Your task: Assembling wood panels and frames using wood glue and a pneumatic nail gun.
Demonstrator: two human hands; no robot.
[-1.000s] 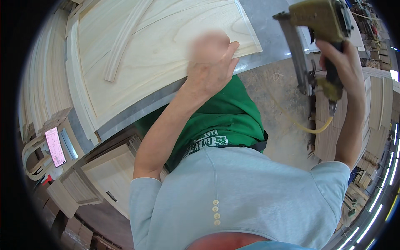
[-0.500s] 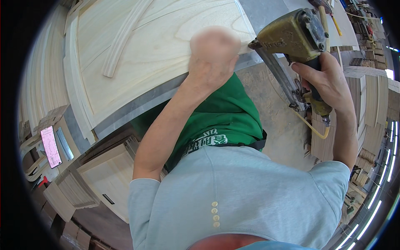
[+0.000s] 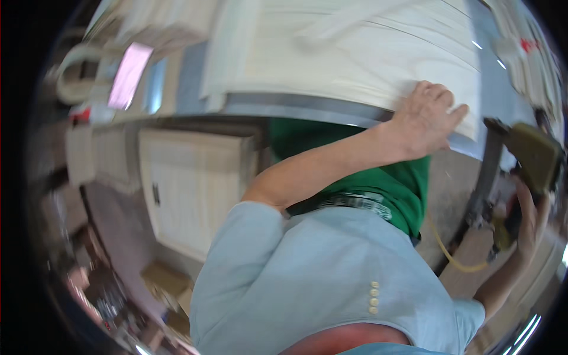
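On the left, a phone (image 3: 131,76) with a pink screen lay beside a shiny bluish strip (image 3: 156,86). Lower down and further right stood a pale wooden door (image 3: 189,195) with a small dark handle. Above it, the grey desk (image 3: 192,77) carried a broad wooden panel (image 3: 296,68), with a loose wooden strip (image 3: 349,23) lying across it, badly blurred. The panel looked stiff and fairly light for its breadth, though its thin edges might dent, so a flat palm near a corner seemed a sound hold. The left hand (image 3: 427,118) rested there, over the near edge by the right corner, fingers slightly spread on top; whether the thumb pinched from below could not be told. Further right, a yellow hose (image 3: 455,260) curved up to an olive nail gun (image 3: 532,157), held off the desk's right end. The right hand (image 3: 531,219) had its fingers wrapped around the gun's dark handle, blurred. The gun was probably heavy, hard and top-weighted, best taken by that handle, with the hose dragging a little.
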